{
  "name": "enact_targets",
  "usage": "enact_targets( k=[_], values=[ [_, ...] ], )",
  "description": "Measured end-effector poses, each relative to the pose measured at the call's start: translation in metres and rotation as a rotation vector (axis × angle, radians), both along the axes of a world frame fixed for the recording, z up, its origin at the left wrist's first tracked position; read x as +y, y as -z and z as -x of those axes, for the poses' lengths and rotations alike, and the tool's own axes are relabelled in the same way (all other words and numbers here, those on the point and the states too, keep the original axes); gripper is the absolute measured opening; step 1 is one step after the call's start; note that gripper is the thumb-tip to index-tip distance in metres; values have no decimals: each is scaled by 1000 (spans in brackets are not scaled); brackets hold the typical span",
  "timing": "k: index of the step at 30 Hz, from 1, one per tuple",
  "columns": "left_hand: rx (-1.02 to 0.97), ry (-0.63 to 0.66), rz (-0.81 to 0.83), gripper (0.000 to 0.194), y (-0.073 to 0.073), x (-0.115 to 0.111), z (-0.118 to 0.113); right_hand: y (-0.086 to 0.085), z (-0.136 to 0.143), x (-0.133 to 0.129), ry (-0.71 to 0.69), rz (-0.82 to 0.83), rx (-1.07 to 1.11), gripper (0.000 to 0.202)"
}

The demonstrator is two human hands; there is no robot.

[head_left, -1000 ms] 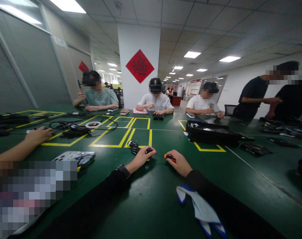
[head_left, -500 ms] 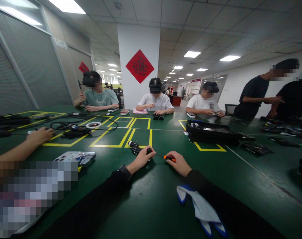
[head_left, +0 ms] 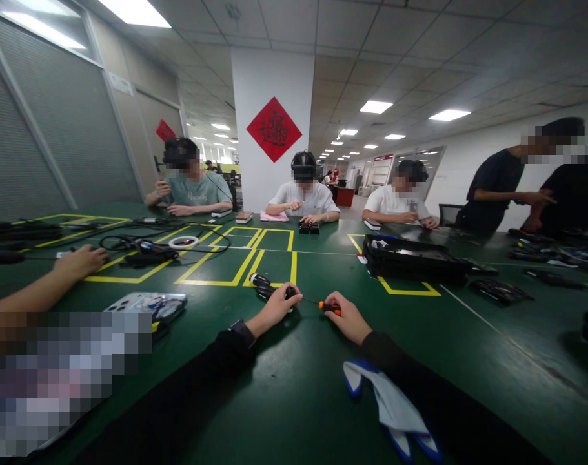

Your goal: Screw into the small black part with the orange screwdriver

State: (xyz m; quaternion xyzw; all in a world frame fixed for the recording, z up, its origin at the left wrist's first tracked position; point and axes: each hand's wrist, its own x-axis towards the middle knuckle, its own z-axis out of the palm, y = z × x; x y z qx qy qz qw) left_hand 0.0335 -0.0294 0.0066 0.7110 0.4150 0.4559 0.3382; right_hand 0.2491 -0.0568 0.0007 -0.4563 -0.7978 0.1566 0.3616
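Observation:
My right hand (head_left: pixel 349 318) is closed round the orange and black handle of a screwdriver (head_left: pixel 330 308), whose thin shaft points left. The shaft's tip reaches my left hand (head_left: pixel 277 309), which is closed on a small black part (head_left: pixel 290 293). Just beyond my left hand, a black device with a white-ringed end (head_left: pixel 261 283) lies on the green table (head_left: pixel 303 400). How far the screwdriver tip touches the black part is too small to tell.
A white and blue glove (head_left: pixel 395 403) lies beside my right forearm. Black trays (head_left: pixel 414 258) stand at the right, cables (head_left: pixel 143 248) at the left. Another person's hand (head_left: pixel 83 261) rests at the far left, near a clear case (head_left: pixel 153 303). Several people are around the table.

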Motion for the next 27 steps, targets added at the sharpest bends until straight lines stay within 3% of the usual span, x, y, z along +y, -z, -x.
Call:
enact_targets(
  k=[6, 13, 23, 27],
  values=[
    [-20, 21, 19, 21, 0, 0, 0, 1, 1, 3, 102, -13, 12, 20],
    [-50, 21, 70, 24, 1, 0, -1, -4, 2, -2, 35, -42, -44, 11],
    [-26, 15, 21, 24, 2, 0, 0, -2, 2, 3, 39, -35, -52, 26],
    [-41, 8, 45, 24, 1, 0, 0, -4, 1, 0, 24, -32, -48, 14]
  ],
)
